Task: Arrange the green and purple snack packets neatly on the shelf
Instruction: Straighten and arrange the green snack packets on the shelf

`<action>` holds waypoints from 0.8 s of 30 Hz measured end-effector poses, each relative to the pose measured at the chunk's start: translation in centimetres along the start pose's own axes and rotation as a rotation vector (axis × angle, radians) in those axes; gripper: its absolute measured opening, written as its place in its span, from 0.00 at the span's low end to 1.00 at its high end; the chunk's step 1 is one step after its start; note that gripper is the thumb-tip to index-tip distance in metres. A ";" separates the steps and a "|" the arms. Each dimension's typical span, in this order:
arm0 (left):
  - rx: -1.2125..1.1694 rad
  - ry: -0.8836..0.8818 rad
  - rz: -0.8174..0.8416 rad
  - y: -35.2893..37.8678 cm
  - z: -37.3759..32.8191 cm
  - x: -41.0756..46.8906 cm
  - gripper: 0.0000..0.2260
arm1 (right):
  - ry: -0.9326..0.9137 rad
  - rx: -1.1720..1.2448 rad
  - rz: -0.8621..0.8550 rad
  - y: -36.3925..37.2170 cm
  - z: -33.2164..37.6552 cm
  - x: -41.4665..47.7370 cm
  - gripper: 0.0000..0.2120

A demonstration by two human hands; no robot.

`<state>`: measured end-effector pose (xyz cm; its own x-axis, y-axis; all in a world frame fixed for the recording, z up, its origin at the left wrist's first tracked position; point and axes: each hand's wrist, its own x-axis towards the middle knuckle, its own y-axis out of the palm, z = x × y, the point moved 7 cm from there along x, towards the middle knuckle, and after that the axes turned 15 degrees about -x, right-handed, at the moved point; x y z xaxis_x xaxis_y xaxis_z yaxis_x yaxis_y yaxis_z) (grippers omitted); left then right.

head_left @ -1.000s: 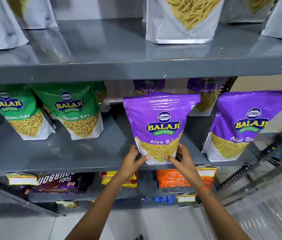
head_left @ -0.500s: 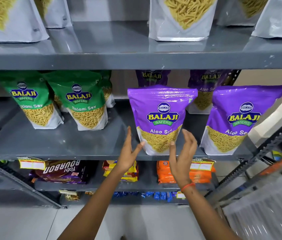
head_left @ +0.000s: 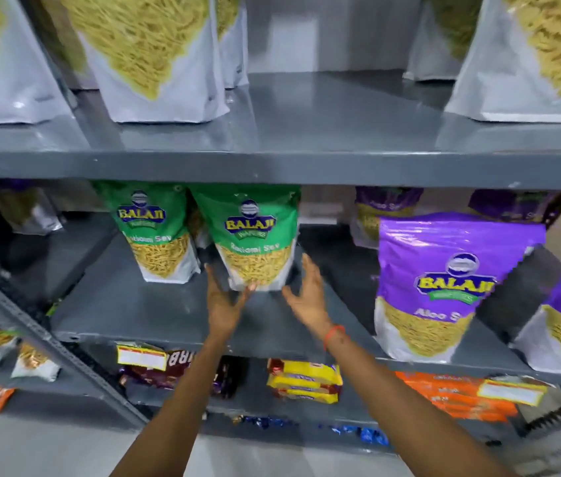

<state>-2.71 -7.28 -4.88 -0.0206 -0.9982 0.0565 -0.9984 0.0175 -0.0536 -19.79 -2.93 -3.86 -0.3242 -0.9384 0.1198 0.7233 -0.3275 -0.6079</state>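
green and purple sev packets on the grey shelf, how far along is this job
Looks done: the front purple Aloo Sev pouch stands upright at the edge of the grey metal shelf, with no hand on it. In hand: the left hand and right hand, both open, flank the nearer green Ratlami Sev pouch, not yet gripping it. Left: that pouch and the second green pouch sit further back than the purple one.

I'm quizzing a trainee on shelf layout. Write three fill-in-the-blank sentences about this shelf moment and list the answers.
1. Both hands reach toward a packet coloured ____.
2. The left hand and right hand are open, either side of the green packet, on the ____ shelf.
3. The purple packet stands to the green packet's ____.

Answers: green; middle; right
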 end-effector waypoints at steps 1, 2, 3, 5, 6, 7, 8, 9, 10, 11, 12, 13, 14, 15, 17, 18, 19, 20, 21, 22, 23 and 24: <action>0.012 -0.058 0.056 -0.5 1.0 1.7 0.42 | 0.055 0.002 0.038 1.1 -0.5 1.6 0.36; 0.008 -0.084 0.126 -0.8 1.8 3.4 0.42 | 0.098 0.016 0.068 1.9 -0.9 2.9 0.38; 0.016 -0.108 0.194 -1.0 2.6 4.9 0.41 | 0.125 0.041 0.092 2.5 -1.1 3.9 0.38; 0.018 -0.150 0.283 -1.1 3.4 6.8 0.33 | 0.149 0.081 0.131 3.4 -1.5 5.0 0.35; 0.006 -0.168 0.310 -1.0 3.5 7.1 0.26 | 0.155 0.094 0.132 3.8 -1.7 5.2 0.32; -0.004 -0.186 0.323 -1.0 3.8 7.3 0.21 | 0.160 0.109 0.126 4.2 -1.9 5.1 0.29; -0.017 -0.198 0.334 -1.0 3.9 7.2 0.19 | 0.166 0.127 0.116 4.6 -2.1 4.9 0.27; -0.019 -0.203 0.325 -1.3 3.9 6.9 0.20 | 0.163 0.148 0.102 4.7 -2.2 4.5 0.26; -0.039 -0.219 0.317 -1.8 4.8 6.7 0.23 | 0.159 0.168 0.098 4.8 -2.3 3.9 0.24; -0.060 -0.232 0.313 -2.2 5.8 6.4 0.26 | 0.155 0.180 0.101 4.9 -2.3 3.0 0.24; -0.042 -0.245 0.311 -2.7 6.4 5.8 0.28 | 0.155 0.181 0.108 5.0 -2.5 2.0 0.23; -0.025 -0.257 0.318 -3.1 6.4 4.8 0.28 | 0.149 0.178 0.110 5.0 -2.5 0.8 0.24; -0.031 -0.261 0.337 -3.3 6.1 3.7 0.24 | 0.145 0.166 0.105 4.9 -2.8 -0.4 0.25; -0.034 -0.265 0.353 -3.5 6.0 2.5 0.19 | 0.138 0.154 0.102 4.9 -2.9 -1.6 0.26; -0.036 -0.254 0.372 -3.8 6.1 0.5 0.15 | 0.150 0.138 0.091 4.8 -3.4 -3.5 0.25; -0.040 -0.241 0.370 -4.1 6.2 -0.3 0.16 | 0.166 0.141 0.087 4.8 -3.6 -4.3 0.25; -0.038 -0.231 0.367 -4.4 6.2 -1.0 0.18 | 0.181 0.144 0.089 4.8 -3.7 -5.0 0.25; -0.035 -0.225 0.362 -4.5 6.1 -1.8 0.18 | 0.186 0.150 0.095 4.8 -3.7 -5.6 0.25; -0.033 -0.220 0.361 -4.7 6.0 -2.3 0.18 | 0.181 0.154 0.101 4.8 -3.6 -6.0 0.26; -0.030 -0.215 0.355 -4.8 6.1 -2.5 0.18 | 0.173 0.155 0.109 4.7 -3.5 -6.2 0.27; -0.025 -0.212 0.354 -4.8 6.0 -2.7 0.17 | 0.165 0.154 0.123 4.5 -3.4 -6.3 0.28; -0.017 -0.206 0.352 -4.8 5.9 -2.7 0.15 | 0.163 0.153 0.138 4.5 -3.4 -6.2 0.29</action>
<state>2.47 -4.97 -10.67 -0.3524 -0.9214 -0.1638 -0.9329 0.3598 -0.0172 -16.57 1.80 -10.02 -0.3008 -0.9493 -0.0920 0.8473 -0.2217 -0.4826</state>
